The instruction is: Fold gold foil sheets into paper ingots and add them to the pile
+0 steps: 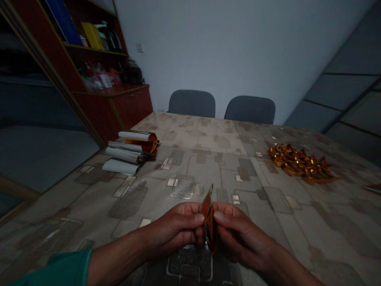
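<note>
A small folded piece of orange-gold foil paper [210,227] stands on edge between my two hands, above the near part of the table. My left hand [186,222] pinches its left side between thumb and fingers. On the other side, my right hand [233,226] grips the same paper, thumb toward me. The lower fingers of both hands are partly hidden. Off to the right lies a cluster of folded gold foil ingots [297,161]. Rolled sheets of white-backed gold foil paper [127,153] rest in a pile on the left.
The table [202,163] has a patterned cloth. Two grey chairs [192,103] stand at its far side, before a pale wall. A wooden cabinet [119,107] with shelves of folders is at the back left. Part of another foil piece [373,188] shows at the right edge.
</note>
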A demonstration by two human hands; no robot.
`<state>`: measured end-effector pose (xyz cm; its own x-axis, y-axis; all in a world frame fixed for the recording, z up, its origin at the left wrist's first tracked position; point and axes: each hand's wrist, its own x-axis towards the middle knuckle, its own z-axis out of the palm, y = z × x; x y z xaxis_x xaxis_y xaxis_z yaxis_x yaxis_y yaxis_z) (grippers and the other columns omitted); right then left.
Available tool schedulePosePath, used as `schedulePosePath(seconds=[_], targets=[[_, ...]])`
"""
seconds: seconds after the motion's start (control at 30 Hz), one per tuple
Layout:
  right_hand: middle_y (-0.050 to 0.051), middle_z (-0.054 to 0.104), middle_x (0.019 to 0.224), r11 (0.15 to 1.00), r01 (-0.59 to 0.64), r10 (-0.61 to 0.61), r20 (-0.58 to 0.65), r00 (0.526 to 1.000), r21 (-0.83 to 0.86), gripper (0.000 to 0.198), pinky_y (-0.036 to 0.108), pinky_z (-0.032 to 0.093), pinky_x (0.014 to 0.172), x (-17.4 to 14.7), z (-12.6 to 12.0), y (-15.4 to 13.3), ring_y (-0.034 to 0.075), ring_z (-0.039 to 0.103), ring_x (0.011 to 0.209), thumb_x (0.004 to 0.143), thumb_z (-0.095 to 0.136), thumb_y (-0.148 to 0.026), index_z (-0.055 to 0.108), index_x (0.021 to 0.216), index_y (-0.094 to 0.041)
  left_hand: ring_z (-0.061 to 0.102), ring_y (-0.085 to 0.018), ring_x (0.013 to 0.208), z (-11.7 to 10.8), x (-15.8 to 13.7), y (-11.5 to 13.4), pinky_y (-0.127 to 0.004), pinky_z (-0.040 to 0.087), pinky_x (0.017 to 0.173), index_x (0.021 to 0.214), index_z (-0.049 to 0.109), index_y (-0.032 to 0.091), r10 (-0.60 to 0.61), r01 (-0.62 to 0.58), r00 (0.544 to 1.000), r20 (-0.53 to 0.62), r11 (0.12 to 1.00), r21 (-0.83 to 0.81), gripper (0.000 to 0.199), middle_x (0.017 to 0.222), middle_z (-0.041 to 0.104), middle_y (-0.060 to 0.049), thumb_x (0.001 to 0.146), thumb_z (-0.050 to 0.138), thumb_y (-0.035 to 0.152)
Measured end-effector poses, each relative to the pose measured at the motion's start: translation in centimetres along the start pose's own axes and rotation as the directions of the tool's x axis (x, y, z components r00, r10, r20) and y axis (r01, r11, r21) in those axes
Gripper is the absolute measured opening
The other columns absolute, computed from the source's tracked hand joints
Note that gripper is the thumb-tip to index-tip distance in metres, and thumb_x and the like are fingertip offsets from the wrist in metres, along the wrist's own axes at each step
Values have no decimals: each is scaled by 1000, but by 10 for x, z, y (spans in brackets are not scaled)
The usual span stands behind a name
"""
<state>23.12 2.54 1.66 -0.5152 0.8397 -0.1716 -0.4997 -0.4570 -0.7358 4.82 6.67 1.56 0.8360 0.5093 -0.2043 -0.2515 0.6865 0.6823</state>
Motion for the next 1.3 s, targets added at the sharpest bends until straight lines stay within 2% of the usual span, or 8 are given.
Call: schedulePosePath(seconds=[0.23,0.33,0.47,0.57,0.77,0.9,1.1,1.3], targets=[[-2,62,75,953,248,-289,-283,914,-172,28,20,43,57,-1,1,-14,9,50,57,87,72,-37,66,109,-21,64,-11,75,2,-3,2,-20,49,73,107,70,10,-31,40,997,77,992,-121,43,92,69,-7,74,86,32],[6,61,117,907,238,-307,-156,939,-349,59,33,48,78,-7,-2,-19,19,59,89,80,76,-44,55,133,-31,63,-9,73,2,-6,3,-19,48,72,107,70,11,-82,94,993,89,986,-139,40,90,68,-5,75,85,31],[7,48,138,739,193,-288,-43,957,-646,101,42,42,95,-12,0,-23,28,53,111,56,92,-30,44,145,-36,65,-10,75,2,-6,4,-20,49,73,112,70,11,-102,113,992,70,980,-164,43,91,69,-5,75,85,28],[7,52,128,627,226,-352,-12,936,-746,84,40,43,89,-10,5,-27,26,53,104,61,89,-25,52,136,-33,64,-10,73,0,-5,3,-22,49,73,111,70,12,-108,119,991,74,981,-156,45,89,69,-4,73,87,29],[0,54,84,507,343,-529,28,848,-791,16,33,40,69,-5,9,-28,18,51,78,75,76,-25,60,78,-23,59,-10,69,-3,-4,-3,-22,45,70,97,70,10,-100,99,995,-12,990,-97,39,81,64,-4,72,87,34],[0,56,80,542,344,-514,21,858,-766,15,31,40,67,-5,8,-21,17,53,74,79,74,-27,60,79,-22,55,-8,67,-5,-2,-3,-19,44,66,101,70,9,-83,80,996,-21,990,-116,37,82,61,-3,74,85,30],[0,58,79,768,271,-314,28,949,-580,32,29,40,65,-10,9,-22,15,50,72,82,73,-49,64,91,-20,57,-9,67,-3,-5,1,-19,47,62,102,70,7,-117,115,993,-9,987,-109,41,88,62,-6,74,85,33],[-1,59,79,848,287,-325,-8,946,-445,23,26,42,66,-5,8,-13,13,53,71,81,78,-34,60,85,-21,55,-8,59,-3,-5,1,-20,48,57,98,70,11,-143,142,990,0,982,-121,38,77,61,-2,74,85,36]])
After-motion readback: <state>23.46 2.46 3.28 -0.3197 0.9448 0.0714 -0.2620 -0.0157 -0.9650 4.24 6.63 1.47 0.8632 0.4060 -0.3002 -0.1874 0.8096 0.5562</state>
